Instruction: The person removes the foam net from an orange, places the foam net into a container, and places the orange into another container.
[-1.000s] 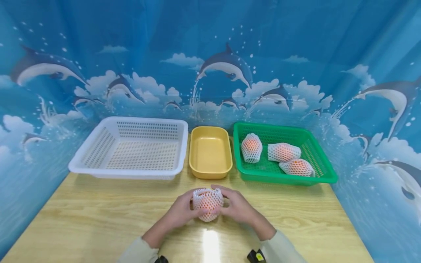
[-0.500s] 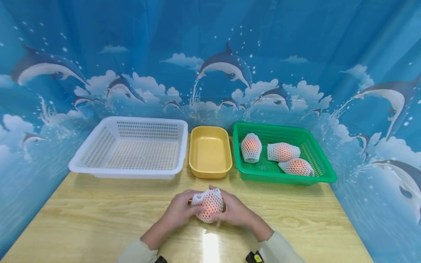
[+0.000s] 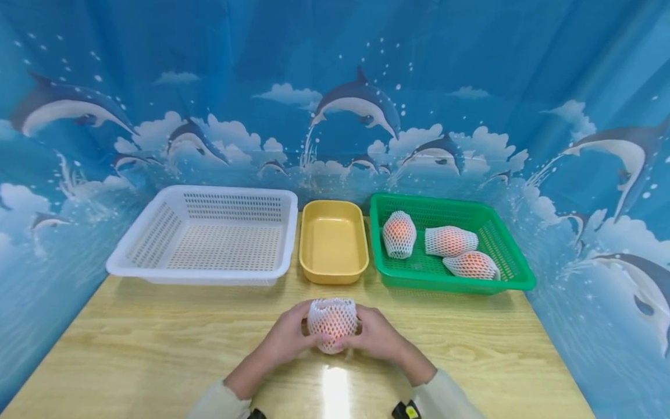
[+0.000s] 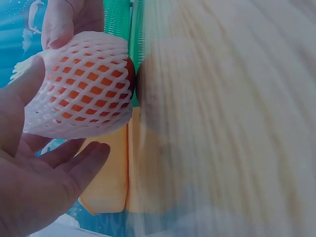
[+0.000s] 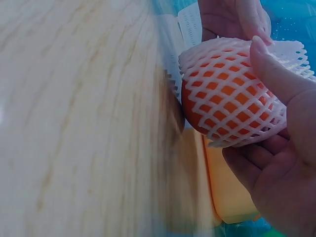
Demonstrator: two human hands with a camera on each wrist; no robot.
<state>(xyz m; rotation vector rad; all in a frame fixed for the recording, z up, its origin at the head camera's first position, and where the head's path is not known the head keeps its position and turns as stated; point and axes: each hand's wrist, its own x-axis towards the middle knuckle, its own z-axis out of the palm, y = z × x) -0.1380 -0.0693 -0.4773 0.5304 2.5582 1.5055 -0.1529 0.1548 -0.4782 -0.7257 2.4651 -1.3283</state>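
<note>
In the middle of the table, an orange-coloured round fruit in a white foam net sleeve (image 3: 332,326) is held between both hands. My left hand (image 3: 287,333) grips it from the left, thumb on the near side and fingers behind. From the right, my right hand (image 3: 378,333) holds it the same way. The loose end of the net stands up above the fruit in the head view. Both wrist views show the fruit's bare underside (image 5: 190,106) poking out of the net, close over the tabletop. In the left wrist view, the fingers (image 4: 91,163) curve under the netted fruit.
Behind the hands stand a white slotted basket (image 3: 225,247) at left, a yellow tray (image 3: 335,278) in the middle and a green basket (image 3: 419,280) at right. Several netted fruits (image 3: 400,234) lie in the green one. A dolphin-print curtain (image 3: 335,70) hangs behind the table (image 3: 157,343).
Half a second ago the netted fruit was tilted with its net opening to the left; now it is upright again between the hands. The baskets and their fruits have not moved.
</note>
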